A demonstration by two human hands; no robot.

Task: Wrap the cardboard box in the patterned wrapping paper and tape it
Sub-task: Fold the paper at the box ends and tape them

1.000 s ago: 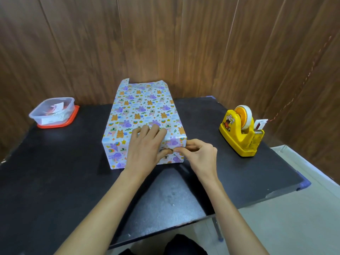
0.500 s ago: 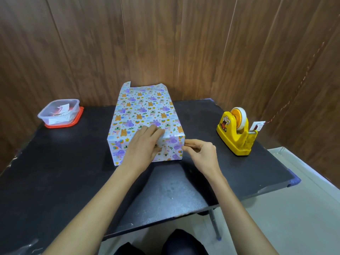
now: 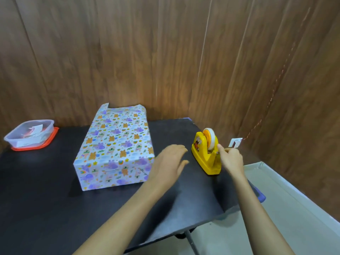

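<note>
2 arms of 1 person show, both bare from the near edge of the view to the fingertips. The left forearm (image 3: pixel 128 214) looks broad and long, tapering toward the wrist; the right forearm (image 3: pixel 257 214) looks slimmer. The left grip (image 3: pixel 169 162) is smeared by blur, so its nails cannot be made out. The right grip (image 3: pixel 232 160) shows 1 row of knuckles and smooth, plain fingers.

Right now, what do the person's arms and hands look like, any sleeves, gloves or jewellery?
The left hand and right hand are ungloved, with no ring, watch or bracelet visible. Both arms are bare down to the picture's lower edge, so no sleeves are in view.
</note>
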